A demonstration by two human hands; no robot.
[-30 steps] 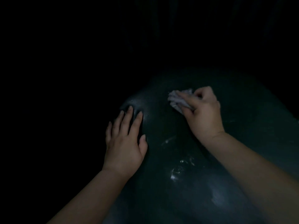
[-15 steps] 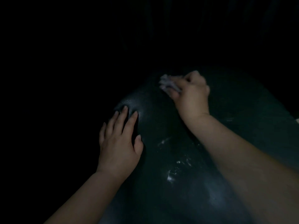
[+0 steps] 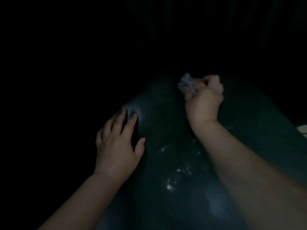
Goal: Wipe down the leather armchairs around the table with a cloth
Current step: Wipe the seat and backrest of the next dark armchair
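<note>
The scene is very dark. A dark green leather armchair surface [image 3: 166,130] fills the lower middle and right, with pale scuffs and glints on it. My right hand [image 3: 203,100] is shut on a small crumpled whitish cloth [image 3: 186,83], which sticks out to the left of the fingers near the far edge of the leather. My left hand [image 3: 116,145] lies flat on the left side of the leather, fingers spread and pointing away from me, holding nothing. Both bare forearms reach in from the bottom.
Everything beyond and to the left of the armchair is black and unreadable. A small pale strip [image 3: 302,129] shows at the right edge past the leather.
My right hand has carried the cloth away from me across the leather, from the middle toward the far edge. My left hand has stayed pressed at nearly the same spot.
</note>
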